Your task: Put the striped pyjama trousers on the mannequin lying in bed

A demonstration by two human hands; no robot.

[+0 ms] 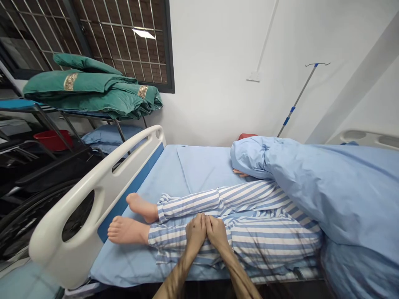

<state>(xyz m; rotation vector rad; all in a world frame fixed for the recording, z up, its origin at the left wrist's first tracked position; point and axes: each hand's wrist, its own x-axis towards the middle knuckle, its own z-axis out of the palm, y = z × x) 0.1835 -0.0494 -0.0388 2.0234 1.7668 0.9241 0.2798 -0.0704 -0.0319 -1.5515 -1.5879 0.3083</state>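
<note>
A mannequin's near leg (264, 232), in blue-and-white striped trousers, lies along the bed. My left hand (195, 232) and my right hand (217, 233) rest side by side on this leg around the knee and shin, touching at the thumbs. The fingers of both curl down over its far side, so their tips are hidden. Beyond it the far leg (193, 205) lies stretched out. Both bare feet (127, 230) point toward the footboard. A light blue quilt (311, 178) is bunched over the upper body, and part of a hand (241, 172) shows under its edge.
At the left stands the white footboard (71, 187), with a wheelchair wheel (34, 220) beyond it. Folded green quilts (93, 87) are stacked under the barred window. An IV pole (299, 99) rises behind the bed by the wall. A red basin (53, 139) sits below the shelf.
</note>
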